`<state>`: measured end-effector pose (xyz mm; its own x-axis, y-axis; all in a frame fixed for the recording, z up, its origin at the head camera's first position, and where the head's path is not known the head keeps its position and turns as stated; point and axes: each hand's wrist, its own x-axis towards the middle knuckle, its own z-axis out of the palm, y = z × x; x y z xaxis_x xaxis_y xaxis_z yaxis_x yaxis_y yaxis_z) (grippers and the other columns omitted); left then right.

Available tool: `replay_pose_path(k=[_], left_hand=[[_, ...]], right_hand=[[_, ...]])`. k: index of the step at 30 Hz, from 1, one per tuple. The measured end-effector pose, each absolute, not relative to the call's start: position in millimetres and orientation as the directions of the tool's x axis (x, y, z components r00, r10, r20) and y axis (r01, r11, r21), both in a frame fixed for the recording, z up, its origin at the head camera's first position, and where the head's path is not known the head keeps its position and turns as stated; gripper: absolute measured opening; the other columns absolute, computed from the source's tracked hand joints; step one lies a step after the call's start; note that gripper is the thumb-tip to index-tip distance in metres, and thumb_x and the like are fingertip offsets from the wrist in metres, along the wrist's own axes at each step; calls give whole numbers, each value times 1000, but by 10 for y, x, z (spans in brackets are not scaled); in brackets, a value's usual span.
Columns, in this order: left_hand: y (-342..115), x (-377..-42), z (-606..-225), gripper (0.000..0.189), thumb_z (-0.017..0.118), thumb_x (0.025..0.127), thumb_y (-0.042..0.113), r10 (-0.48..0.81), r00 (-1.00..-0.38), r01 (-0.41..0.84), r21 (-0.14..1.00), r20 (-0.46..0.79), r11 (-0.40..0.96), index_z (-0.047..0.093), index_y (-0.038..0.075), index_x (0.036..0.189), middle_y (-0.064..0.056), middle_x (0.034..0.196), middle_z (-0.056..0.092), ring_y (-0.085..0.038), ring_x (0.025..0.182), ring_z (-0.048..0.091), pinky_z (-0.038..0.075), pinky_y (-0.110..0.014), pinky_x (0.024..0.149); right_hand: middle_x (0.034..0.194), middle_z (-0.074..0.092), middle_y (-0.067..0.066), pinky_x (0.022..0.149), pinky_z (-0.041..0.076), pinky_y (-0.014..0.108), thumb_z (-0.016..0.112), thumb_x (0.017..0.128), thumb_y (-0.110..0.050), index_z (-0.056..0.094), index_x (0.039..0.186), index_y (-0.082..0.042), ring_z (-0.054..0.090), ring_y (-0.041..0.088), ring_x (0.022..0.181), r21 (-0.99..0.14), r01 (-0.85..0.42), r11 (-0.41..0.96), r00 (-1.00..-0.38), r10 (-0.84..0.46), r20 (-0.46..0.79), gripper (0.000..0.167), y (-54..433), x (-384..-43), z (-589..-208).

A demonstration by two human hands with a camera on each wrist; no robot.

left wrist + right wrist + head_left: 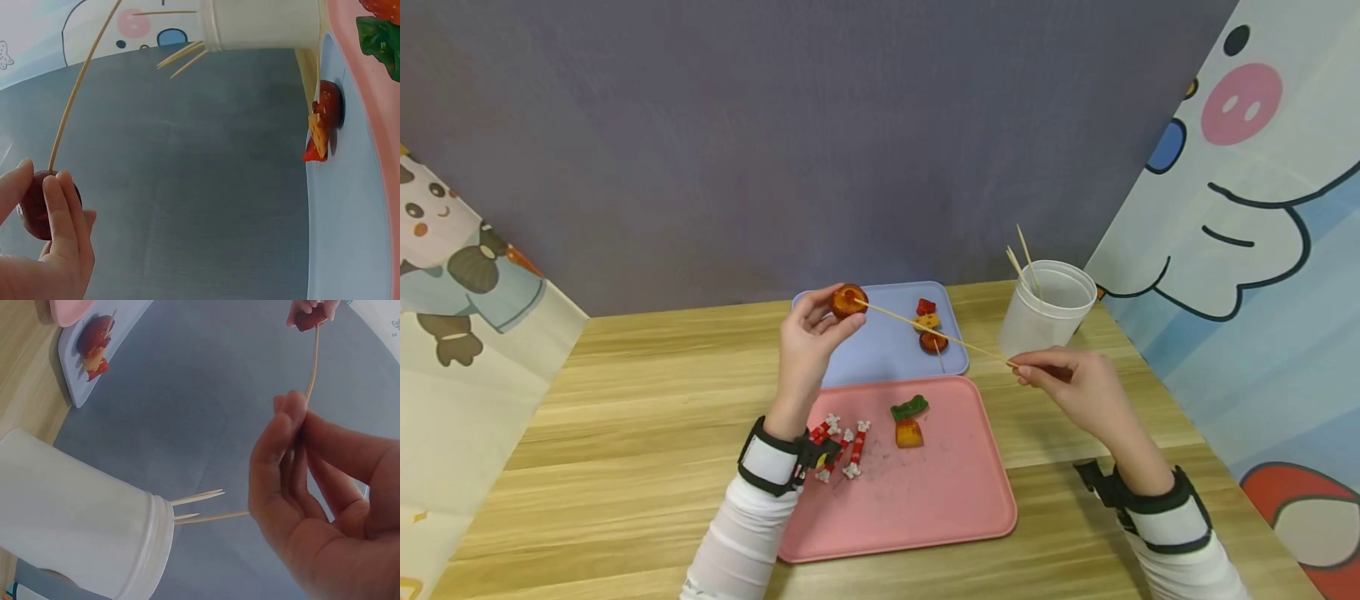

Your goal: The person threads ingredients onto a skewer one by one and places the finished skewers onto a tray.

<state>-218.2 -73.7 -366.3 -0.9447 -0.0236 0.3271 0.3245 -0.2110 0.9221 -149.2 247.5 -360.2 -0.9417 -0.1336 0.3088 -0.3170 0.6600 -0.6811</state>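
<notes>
My left hand (801,354) grips a round, glossy brown food piece (846,307) between thumb and fingers, raised over the blue tray's left side. In the left wrist view two fingers lie across the front of this round piece (34,209). A thin bamboo skewer (891,313) runs from its face down to the right. Thumb and fingertips of my right hand (1082,390) pinch the skewer's other end, in front of the white tub (1037,329). In the right wrist view the skewer (314,365) looks slightly bent. How deep its tip sits in the piece I cannot tell.
On the blue tray (872,354) lies a skewer with red, yellow and brown pieces (933,342). The pink tray (940,500) in front bears a green piece (910,407), an orange-yellow piece (908,433) and several red-and-white pieces (856,450). Several skewers (1028,258) stand in the tub.
</notes>
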Motion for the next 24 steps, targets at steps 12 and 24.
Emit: replay_pose_path(k=[12,24], left_hand=[[-744,-2224,-3689,44,73,77,-6,10,-964,251,921,266,-300,58,-1,118,-4,109,65,-17,90,66,56,-28,79],[-742,-2236,-3716,40,72,76,-10,16,-974,207,920,225,-332,58,-4,113,0,101,69,-17,88,66,56,-27,78]], right_hand=[[89,74,8,65,54,16,71,84,-13,75,100,-9,66,-2,74,-737,-315,598,-948,-153,281,17,2486,-1506,-3612],[87,73,11,64,55,21,71,84,-14,75,99,-7,66,0,73,-776,-281,565,-960,-148,240,17,2469,-1499,-3641]])
